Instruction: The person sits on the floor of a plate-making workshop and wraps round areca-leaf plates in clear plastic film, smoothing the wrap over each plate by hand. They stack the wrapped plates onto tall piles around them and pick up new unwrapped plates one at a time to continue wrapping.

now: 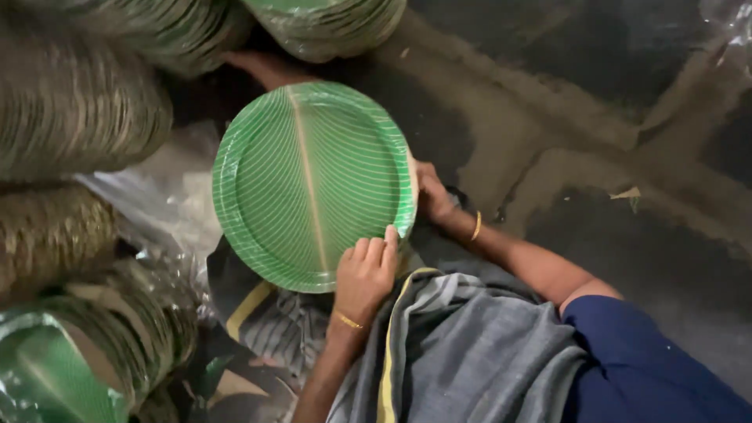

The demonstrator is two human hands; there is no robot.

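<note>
A round green paper plate (pixel 309 184) with pale stripes and a tan midrib like a leaf stands tilted over my lap. My left hand (pixel 364 274), with a gold bangle at the wrist, grips its lower right rim, thumb on the plate's face. At the right rim is my right hand (pixel 432 196), also bangled, its fingers hidden behind the edge. That edge looks thick, as if more plates lie under the top one. Grey striped cloth (pixel 470 345) covers my lap.
Bundled stacks of similar plates lie on their sides at left (pixel 74 102) and top (pixel 329 27), with a green stack at bottom left (pixel 47 368). Clear plastic wrap (pixel 168 196) lies beside the plate. A bare limb (pixel 266 66) shows above it. Dark stained concrete floor (pixel 595 141) stretches right.
</note>
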